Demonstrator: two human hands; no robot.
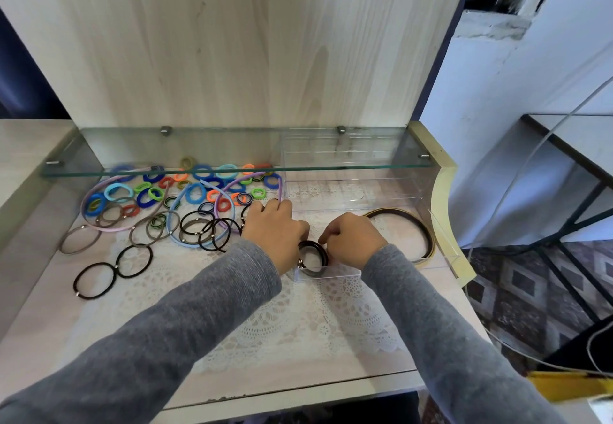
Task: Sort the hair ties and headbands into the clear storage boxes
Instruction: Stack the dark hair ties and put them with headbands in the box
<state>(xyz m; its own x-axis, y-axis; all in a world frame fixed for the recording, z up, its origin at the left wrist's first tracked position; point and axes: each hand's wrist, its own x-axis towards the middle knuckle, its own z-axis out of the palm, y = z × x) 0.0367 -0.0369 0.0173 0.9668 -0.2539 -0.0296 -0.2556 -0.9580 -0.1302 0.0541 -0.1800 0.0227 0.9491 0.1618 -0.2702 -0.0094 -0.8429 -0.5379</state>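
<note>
Both my hands meet over the near left corner of a clear storage box (444, 244). My left hand (277, 229) and my right hand (351, 237) together hold a small bundle of black and grey hair ties (313, 257) inside that corner. Black and gold headbands (421, 227) lie curved in the box's right part. A second clear box (351, 188) stands behind it. Several colourful hair ties (199, 191), black ties (205, 229) and pastel headbands (172, 224) are spread over the lace mat to the left.
A glass shelf (232, 168) hangs low over the back of the desk. Two linked black ties (112, 272) lie at the near left. A white lace mat (298, 317) covers the desk; the desk's edge and a patterned floor (530, 291) are on the right.
</note>
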